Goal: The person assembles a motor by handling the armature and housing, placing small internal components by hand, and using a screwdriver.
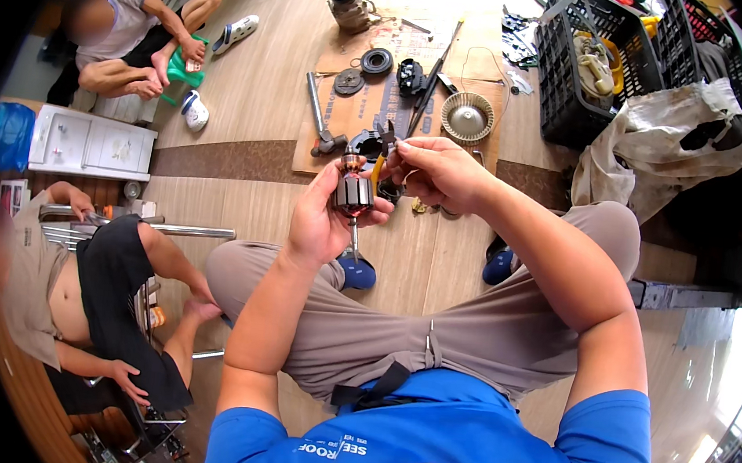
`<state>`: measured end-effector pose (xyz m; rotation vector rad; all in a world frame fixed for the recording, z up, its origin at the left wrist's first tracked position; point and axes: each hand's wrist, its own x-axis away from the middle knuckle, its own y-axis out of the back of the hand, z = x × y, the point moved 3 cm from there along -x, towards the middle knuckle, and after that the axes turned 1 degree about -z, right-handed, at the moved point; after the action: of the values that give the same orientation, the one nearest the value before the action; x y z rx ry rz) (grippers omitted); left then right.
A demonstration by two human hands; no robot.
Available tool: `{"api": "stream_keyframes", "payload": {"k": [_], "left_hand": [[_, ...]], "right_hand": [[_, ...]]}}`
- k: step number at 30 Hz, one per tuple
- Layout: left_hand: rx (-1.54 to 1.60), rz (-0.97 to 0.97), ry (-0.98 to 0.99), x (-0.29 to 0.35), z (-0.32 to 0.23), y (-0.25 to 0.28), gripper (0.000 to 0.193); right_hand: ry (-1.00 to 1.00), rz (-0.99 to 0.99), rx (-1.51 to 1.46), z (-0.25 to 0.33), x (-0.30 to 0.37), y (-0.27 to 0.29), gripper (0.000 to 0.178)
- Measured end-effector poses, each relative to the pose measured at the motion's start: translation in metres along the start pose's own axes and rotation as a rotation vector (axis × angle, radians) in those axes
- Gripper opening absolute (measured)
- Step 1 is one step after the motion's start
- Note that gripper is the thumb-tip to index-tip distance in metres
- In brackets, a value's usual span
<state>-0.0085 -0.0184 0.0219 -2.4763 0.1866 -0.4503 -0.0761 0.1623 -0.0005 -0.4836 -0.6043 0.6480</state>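
Observation:
My left hand (pixel 316 220) is wrapped round a motor armature (pixel 355 195), a cylinder with dark metal segments and a copper-coloured upper end. Its thin shaft points down toward my lap. Just right of it, my right hand (pixel 447 173) is closed at a pair of pliers (pixel 377 172) with a yellow handle, whose dark jaws point up and away from me. The pliers stand close beside the armature's copper end; whether they touch it I cannot tell. Behind my hands, a dark round motor part (pixel 366 142) lies on the cardboard (pixel 307 157).
On the cardboard lie a hammer (pixel 318 112), a white fan wheel (pixel 467 116), black rings (pixel 375 61) and a long rod (pixel 438 74). A motor housing (pixel 348 9) stands behind. Black crates (pixel 568 99) and a stained cloth (pixel 662 138) are right; two people sit left.

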Motion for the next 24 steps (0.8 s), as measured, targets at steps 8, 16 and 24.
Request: {"api": "stream_keyframes", "payload": {"k": [8, 16, 24], "left_hand": [[-0.005, 0.045, 0.001, -0.002, 0.01, -0.002, 0.043], [-0.044, 0.071, 0.001, -0.004, 0.015, -0.013, 0.044], [-0.097, 0.142, 0.004, 0.0, 0.011, -0.018, 0.045]], "right_hand": [[0.344, -0.464, 0.63, -0.015, -0.009, 0.002, 0.026], [0.145, -0.187, 0.368, -0.042, -0.012, 0.008, 0.066], [-0.016, 0.103, -0.055, -0.045, -0.013, -0.007, 0.043]]}}
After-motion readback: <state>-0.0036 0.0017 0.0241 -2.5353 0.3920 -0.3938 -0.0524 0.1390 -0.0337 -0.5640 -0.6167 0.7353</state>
